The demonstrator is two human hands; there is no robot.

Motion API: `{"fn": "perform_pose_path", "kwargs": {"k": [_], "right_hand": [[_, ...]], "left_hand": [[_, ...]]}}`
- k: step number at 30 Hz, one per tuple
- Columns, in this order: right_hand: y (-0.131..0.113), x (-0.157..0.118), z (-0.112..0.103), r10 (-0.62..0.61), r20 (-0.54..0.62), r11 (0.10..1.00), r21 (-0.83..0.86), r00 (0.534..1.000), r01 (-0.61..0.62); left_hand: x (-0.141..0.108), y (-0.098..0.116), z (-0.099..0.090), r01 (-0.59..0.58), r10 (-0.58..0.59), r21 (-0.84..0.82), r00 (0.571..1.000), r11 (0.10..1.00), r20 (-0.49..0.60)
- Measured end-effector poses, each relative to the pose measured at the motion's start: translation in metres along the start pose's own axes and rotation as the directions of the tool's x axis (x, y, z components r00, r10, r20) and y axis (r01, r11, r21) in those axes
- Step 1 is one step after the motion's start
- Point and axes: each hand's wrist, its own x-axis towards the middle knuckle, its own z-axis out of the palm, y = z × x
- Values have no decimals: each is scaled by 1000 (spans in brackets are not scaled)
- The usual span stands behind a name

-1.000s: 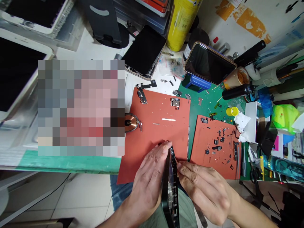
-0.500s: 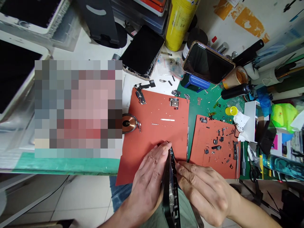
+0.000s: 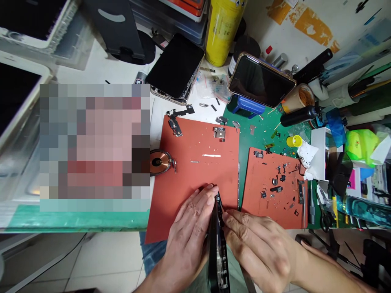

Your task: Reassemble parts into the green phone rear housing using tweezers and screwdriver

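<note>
Held on edge above my lap is a black opened phone housing (image 3: 218,260), its inner side with small metal parts turned to the right. My left hand (image 3: 191,228) grips it from the left, fingers flat along its back and fingertips at the top edge. On the other side, my right hand (image 3: 259,242) is closed in a pinch around a thin tool (image 3: 247,278), whose flat end sticks out below the palm. The fingertips are close against the open side near the top. What the tool's tip touches is hard to see.
A red mat (image 3: 195,179) bears loose phone parts and a copper coil (image 3: 160,162). Small components lie on a second red mat (image 3: 259,195). Behind stand a phone on a blue stand (image 3: 262,81), a yellow can (image 3: 222,32) and a dark-screened phone (image 3: 177,65). A blurred patch covers the left.
The view has shifted slightly, so the bench items sit a little further left. Both hands keep nearly the same hold on the phone housing and the tool.
</note>
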Motion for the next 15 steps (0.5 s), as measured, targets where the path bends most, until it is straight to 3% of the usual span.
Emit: {"fn": "perform_pose_path", "kwargs": {"k": [7,15], "right_hand": [[0,2,2,-28,1,1000,-14,1000,28],[3,-9,1,56,-69,997,61,996,-52]], "left_hand": [[3,0,-1,-11,11,-17,1000,1000,-17],[4,3,2,-7,6,-11,998,1000,-66]]}}
